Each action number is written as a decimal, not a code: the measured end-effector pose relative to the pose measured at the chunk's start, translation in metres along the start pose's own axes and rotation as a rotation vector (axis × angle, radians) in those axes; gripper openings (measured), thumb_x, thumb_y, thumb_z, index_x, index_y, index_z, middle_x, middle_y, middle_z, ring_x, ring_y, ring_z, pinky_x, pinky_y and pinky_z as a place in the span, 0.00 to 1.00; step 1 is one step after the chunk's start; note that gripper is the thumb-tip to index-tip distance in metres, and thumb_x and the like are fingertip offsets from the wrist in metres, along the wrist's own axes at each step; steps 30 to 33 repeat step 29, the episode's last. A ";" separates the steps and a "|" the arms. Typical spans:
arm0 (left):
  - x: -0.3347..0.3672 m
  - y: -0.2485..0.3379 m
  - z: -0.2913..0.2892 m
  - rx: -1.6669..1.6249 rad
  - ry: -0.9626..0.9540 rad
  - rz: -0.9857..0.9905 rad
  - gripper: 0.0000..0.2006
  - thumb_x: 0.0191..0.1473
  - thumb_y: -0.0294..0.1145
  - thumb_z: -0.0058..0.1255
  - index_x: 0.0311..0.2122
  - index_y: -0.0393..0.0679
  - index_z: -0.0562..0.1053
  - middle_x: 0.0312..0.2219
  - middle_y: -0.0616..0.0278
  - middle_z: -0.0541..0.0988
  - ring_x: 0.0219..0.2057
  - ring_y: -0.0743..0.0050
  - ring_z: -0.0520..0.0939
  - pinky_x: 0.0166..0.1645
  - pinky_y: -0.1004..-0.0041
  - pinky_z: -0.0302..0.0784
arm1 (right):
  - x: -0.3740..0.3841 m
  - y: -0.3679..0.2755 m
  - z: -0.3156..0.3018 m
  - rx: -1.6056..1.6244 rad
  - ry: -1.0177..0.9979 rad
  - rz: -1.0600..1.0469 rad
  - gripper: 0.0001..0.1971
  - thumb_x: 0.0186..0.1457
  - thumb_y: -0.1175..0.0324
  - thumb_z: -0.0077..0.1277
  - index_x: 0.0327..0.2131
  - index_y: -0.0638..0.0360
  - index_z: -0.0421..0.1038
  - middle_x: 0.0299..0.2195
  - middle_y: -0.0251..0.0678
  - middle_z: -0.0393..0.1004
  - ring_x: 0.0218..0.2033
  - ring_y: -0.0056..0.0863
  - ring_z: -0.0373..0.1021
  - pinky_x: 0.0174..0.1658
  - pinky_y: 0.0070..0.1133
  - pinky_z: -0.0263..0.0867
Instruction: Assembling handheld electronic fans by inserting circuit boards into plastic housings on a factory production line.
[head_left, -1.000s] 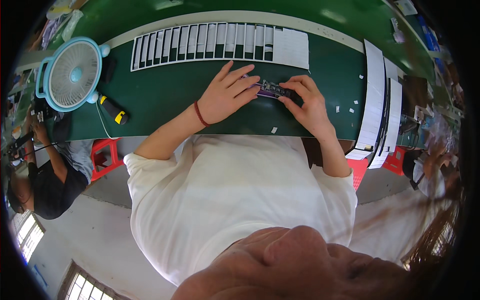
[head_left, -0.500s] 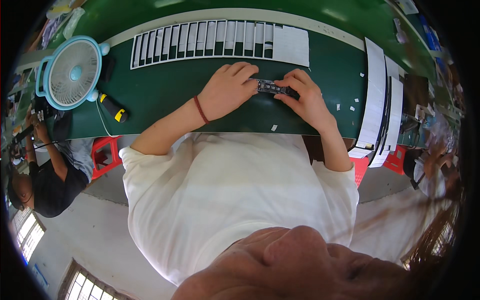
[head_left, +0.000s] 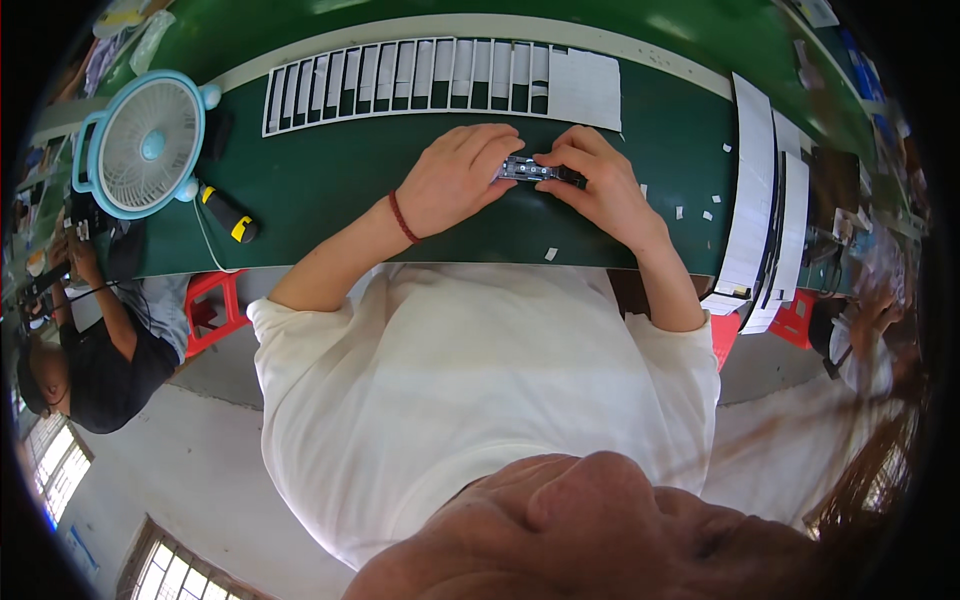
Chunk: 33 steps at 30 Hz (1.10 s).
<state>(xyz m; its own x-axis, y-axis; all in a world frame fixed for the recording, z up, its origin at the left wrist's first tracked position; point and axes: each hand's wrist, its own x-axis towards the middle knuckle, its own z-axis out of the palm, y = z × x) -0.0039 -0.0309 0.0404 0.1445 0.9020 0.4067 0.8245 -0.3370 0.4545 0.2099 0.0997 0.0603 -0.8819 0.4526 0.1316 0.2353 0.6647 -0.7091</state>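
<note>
Between my two hands, above the green tabletop, is a small dark rectangular piece (head_left: 527,169) with a row of light spots on its face; its exact kind I cannot make out. My left hand (head_left: 465,178) has its fingers closed on the left end. On the right end, my right hand (head_left: 597,181) pinches it between thumb and fingers. The fingers cover both ends. Just beyond my hands lies a long white slotted tray (head_left: 450,108), its narrow compartments partly filled with white pieces.
A light-blue fan (head_left: 152,146) stands at the left, with a black and yellow screwdriver (head_left: 229,214) beside it. Long white trays (head_left: 748,180) are stacked at the right, near small white scraps (head_left: 679,212). A person in black (head_left: 115,365) sits at far left.
The dark piece has shifted slightly left and tilted in my grip, so its face catches more light. My right hand has moved left, closer to my left hand.
</note>
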 end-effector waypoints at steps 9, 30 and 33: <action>-0.002 -0.002 0.005 0.089 0.049 0.106 0.13 0.48 0.30 0.67 0.40 0.47 0.79 0.44 0.63 0.79 0.50 0.58 0.80 0.51 0.64 0.80 | -0.019 0.000 0.025 -0.335 0.273 -0.177 0.15 0.48 0.72 0.67 0.42 0.57 0.81 0.43 0.33 0.76 0.45 0.35 0.74 0.47 0.34 0.71; 0.052 -0.034 -0.033 -0.334 -0.243 -0.196 0.30 0.61 0.28 0.54 0.67 0.51 0.62 0.68 0.52 0.62 0.63 0.52 0.72 0.65 0.52 0.69 | -0.023 -0.026 -0.009 -0.408 0.179 -0.054 0.33 0.38 0.59 0.73 0.51 0.54 0.75 0.47 0.38 0.75 0.43 0.38 0.77 0.44 0.27 0.76; 0.052 -0.034 -0.033 -0.334 -0.243 -0.196 0.30 0.61 0.28 0.54 0.67 0.51 0.62 0.68 0.52 0.62 0.63 0.52 0.72 0.65 0.52 0.69 | -0.023 -0.026 -0.009 -0.408 0.179 -0.054 0.33 0.38 0.59 0.73 0.51 0.54 0.75 0.47 0.38 0.75 0.43 0.38 0.77 0.44 0.27 0.76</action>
